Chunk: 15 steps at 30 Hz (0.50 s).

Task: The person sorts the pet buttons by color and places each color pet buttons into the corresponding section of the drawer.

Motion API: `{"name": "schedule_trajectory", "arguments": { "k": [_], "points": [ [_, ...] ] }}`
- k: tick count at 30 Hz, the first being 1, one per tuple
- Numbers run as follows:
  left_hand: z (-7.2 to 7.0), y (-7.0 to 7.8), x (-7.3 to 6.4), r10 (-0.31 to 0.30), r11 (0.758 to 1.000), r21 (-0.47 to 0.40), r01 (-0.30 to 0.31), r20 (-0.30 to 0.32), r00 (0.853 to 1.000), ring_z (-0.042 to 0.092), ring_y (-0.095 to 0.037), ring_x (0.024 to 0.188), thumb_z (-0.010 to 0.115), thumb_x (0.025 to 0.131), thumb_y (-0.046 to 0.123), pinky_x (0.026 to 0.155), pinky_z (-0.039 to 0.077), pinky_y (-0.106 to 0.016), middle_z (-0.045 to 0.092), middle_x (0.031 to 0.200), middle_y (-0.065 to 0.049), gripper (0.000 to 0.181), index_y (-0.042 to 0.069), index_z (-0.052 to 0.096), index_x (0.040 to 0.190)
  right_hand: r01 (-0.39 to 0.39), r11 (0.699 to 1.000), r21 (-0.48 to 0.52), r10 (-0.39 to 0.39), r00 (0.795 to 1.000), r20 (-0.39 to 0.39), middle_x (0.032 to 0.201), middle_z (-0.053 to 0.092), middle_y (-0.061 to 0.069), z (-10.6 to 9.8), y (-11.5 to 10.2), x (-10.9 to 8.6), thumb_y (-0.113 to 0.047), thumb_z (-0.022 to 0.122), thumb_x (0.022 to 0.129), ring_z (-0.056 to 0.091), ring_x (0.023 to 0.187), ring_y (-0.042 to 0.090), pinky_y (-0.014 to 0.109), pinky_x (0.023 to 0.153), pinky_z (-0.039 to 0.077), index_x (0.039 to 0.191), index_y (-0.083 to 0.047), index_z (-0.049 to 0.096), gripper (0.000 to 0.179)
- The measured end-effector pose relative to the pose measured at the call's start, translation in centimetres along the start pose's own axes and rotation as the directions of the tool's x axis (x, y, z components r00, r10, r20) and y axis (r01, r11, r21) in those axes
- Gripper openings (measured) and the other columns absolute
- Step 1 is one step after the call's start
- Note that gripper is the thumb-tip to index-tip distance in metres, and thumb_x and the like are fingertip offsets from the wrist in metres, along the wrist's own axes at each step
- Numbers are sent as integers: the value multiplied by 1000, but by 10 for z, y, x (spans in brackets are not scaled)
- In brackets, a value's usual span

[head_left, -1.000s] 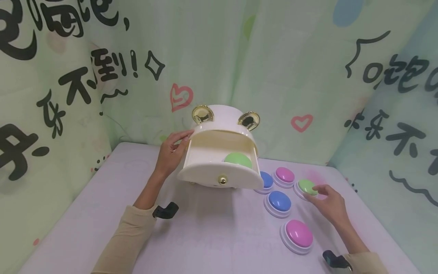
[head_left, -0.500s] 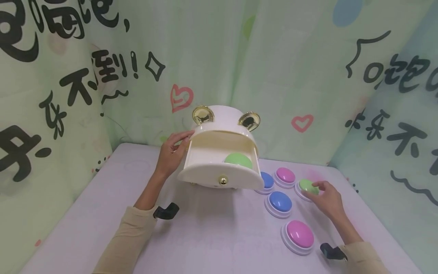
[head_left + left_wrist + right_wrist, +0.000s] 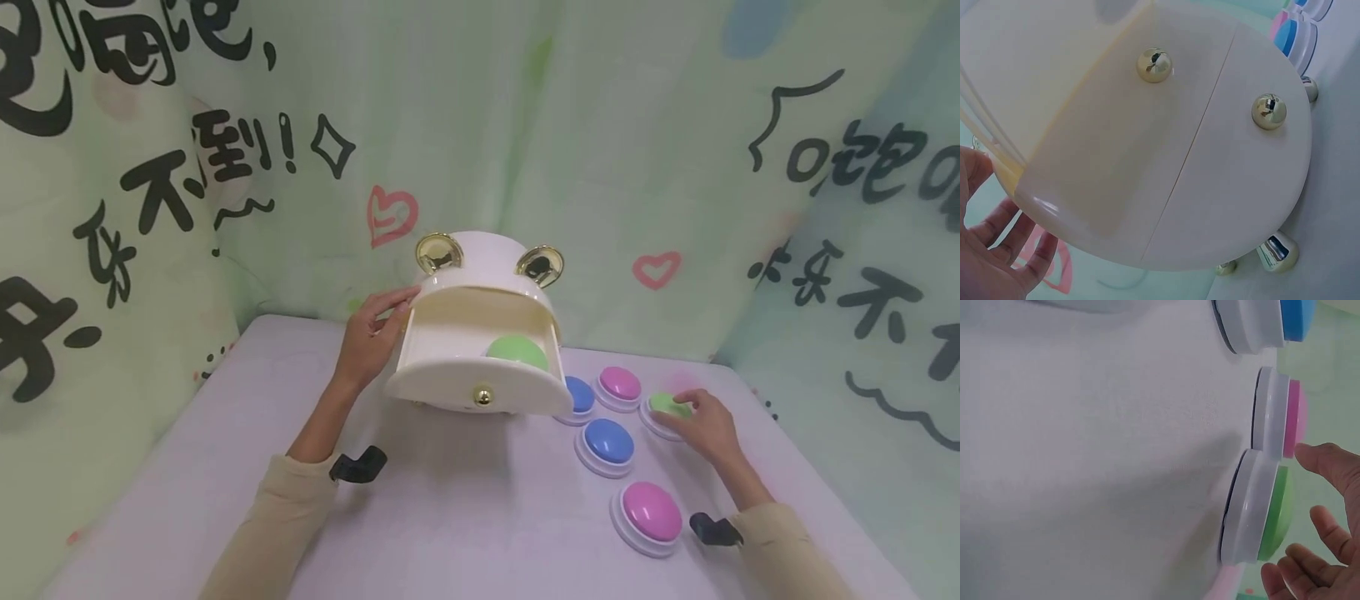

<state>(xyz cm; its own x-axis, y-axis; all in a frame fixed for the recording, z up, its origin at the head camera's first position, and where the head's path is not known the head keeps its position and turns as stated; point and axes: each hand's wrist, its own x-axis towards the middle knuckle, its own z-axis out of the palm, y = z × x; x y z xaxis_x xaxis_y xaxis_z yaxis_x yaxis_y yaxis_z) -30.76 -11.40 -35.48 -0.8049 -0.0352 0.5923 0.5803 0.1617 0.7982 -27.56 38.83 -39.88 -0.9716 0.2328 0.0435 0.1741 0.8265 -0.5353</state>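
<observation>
A white storage box [image 3: 487, 250] with two gold round ears stands on the table, its drawer [image 3: 442, 383] pulled out. Inside the drawer, at its right side, shows a green dome [image 3: 519, 350]. My left hand [image 3: 367, 337] touches the box's left side, fingertips along the rounded edge [image 3: 1038, 215] in the left wrist view. At the right, my right hand [image 3: 705, 425] hovers over a round push button with a green cap [image 3: 669, 405] and white base. In the right wrist view its fingers spread around the green cap [image 3: 1277, 515], with a gap showing.
Near the right hand lie a pink button [image 3: 620, 382], a blue button [image 3: 609, 442], another blue button [image 3: 580, 394] partly behind the drawer, and a larger pink button [image 3: 651, 512] toward the front. Printed curtains [image 3: 585, 167] close off the back and sides of the table [image 3: 450, 517].
My right hand has moved slightly left and up, further over the green button. My left hand stays against the box, and the view has shifted a little.
</observation>
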Motion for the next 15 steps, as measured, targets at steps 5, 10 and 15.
{"name": "schedule_trajectory", "arguments": {
  "k": [5,10,15],
  "points": [
    [-3,-2,-1,6,1000,-2,-6,1,1000,58,-22,122,59,104,13,95,53,-38,65,132,-12,30,5,70,131,6,1000,-9,-6,1000,2,136,47,39,5,1,3,-37,72,93,47,120,50,62,103,43,132,14,46,69],
    [-2,-2,0,11,1000,7,-11,6,1000,58,-22,123,58,105,13,90,51,-21,65,132,-11,30,7,70,131,-22,1000,-11,22,1000,10,137,45,39,5,5,5,-37,72,94,46,121,52,63,104,44,134,14,44,71],
    [-2,-1,0,16,1000,20,-16,-2,1000,58,-23,123,58,104,12,88,51,-20,65,132,-12,29,6,70,131,-31,1000,-7,31,999,9,138,45,39,7,7,9,-37,72,94,46,122,52,62,105,43,135,15,43,72]
  ]
}}
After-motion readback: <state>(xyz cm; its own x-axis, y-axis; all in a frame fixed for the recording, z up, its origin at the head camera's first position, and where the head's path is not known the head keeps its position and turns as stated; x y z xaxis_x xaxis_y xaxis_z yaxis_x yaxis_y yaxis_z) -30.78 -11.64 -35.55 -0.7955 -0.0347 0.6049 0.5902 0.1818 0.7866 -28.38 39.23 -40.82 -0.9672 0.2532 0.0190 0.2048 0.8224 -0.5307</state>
